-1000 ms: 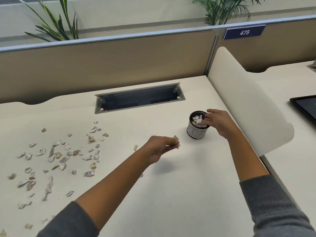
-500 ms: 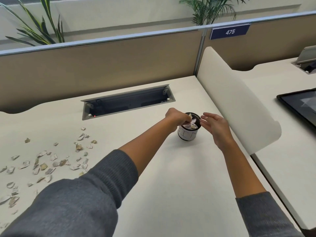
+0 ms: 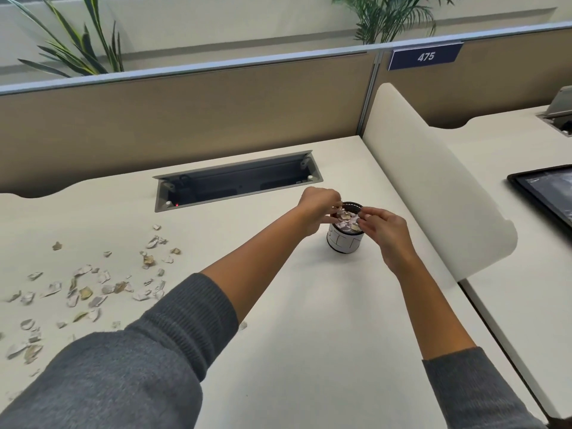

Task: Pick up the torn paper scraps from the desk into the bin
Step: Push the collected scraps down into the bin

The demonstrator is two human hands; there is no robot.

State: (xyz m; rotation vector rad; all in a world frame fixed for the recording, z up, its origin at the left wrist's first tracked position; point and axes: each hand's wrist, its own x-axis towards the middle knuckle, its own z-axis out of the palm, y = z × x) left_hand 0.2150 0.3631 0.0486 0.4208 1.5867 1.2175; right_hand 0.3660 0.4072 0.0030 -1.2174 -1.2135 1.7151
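A small round bin point(image 3: 345, 241) with a white label and black mesh rim stands on the desk point(image 3: 309, 335), filled to the top with torn paper scraps. My left hand point(image 3: 318, 209) hovers over its left rim, fingers pinched on paper scraps at the bin's mouth. My right hand point(image 3: 382, 226) is at the right rim, fingertips touching the bin's edge and the scraps on top. Several loose paper scraps point(image 3: 102, 283) lie scattered over the left part of the desk. One stray scrap point(image 3: 243, 325) lies near my left forearm.
A recessed cable tray point(image 3: 238, 181) opens in the desk behind the bin. A curved white divider point(image 3: 433, 184) rises just right of the bin. Beyond it lies a dark tablet point(image 3: 548, 190). A tan partition wall point(image 3: 185, 109) closes the back.
My left hand carried scraps from the middle of the desk to the bin's left rim. My right hand stayed at the bin's right rim. The camera view shifted slightly.
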